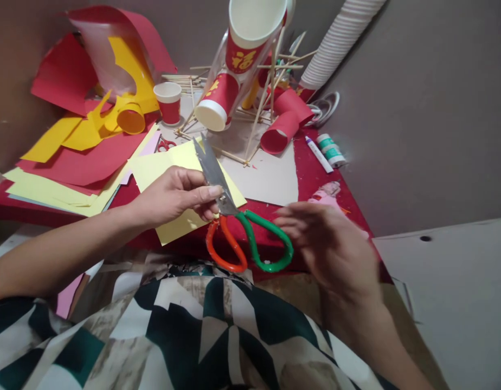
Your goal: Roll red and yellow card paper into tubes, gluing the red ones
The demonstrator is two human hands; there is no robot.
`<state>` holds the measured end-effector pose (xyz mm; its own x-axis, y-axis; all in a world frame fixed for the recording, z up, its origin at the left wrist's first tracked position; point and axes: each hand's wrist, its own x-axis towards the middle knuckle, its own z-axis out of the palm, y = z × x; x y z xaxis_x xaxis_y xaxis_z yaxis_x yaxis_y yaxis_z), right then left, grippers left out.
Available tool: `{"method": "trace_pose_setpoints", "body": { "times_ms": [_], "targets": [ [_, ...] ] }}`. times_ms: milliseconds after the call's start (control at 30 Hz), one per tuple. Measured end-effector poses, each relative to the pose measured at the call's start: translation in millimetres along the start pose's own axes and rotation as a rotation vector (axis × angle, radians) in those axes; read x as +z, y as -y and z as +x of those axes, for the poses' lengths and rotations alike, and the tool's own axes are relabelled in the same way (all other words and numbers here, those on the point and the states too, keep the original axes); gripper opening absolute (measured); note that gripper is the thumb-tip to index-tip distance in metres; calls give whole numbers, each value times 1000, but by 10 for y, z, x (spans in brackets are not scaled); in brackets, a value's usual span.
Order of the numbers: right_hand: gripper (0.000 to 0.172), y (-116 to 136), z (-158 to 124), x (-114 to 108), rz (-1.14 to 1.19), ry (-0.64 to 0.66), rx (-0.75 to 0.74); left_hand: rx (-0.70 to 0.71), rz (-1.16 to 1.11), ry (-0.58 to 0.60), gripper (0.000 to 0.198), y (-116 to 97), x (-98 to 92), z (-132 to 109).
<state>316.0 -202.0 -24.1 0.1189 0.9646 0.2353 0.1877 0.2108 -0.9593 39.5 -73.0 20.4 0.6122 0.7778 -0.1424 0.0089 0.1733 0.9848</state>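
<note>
My left hand (185, 195) pinches a large pair of scissors (220, 179) near the pivot, blades pointing up and away from me. One handle loop is orange, the other green, and the blades are slightly apart at the tips. To the right of the green loop is my right hand (335, 249), blurred, with its fingers stretched toward the loop; whether they touch it I cannot tell. Beneath the scissors and my left hand lies a sheet of pale yellow paper (153, 170), reaching over the table's front edge.
Behind stands a frame of wooden sticks (256, 119) with red paper cups (224, 95). Red paper tubes (280, 132), a marker (319, 154) and a green-white roll (331, 150) lie right. Red and yellow paper (91, 162) piles up left, near a cup (168, 105) and small red scissors (166, 143).
</note>
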Motion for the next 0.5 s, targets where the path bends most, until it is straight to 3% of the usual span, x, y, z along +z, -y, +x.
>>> {"method": "trace_pose_setpoints", "body": {
  "times_ms": [67, 133, 233, 500],
  "targets": [
    [34, -145, 211, 373, 374, 276, 418, -16, -45, 40, 25, 15, 35, 27],
    [39, -230, 285, 614, 618, 478, 574, -32, -90, 58, 24, 40, 68, 57],
    [49, -255, 229, 696, 849, 650, 528, -59, -137, 70, 24, 73, 88, 85],
    [41, -422, 136, 716, 765, 597, 414, -139, -47, -23, 24, 87, 5, 73]
  ]
}}
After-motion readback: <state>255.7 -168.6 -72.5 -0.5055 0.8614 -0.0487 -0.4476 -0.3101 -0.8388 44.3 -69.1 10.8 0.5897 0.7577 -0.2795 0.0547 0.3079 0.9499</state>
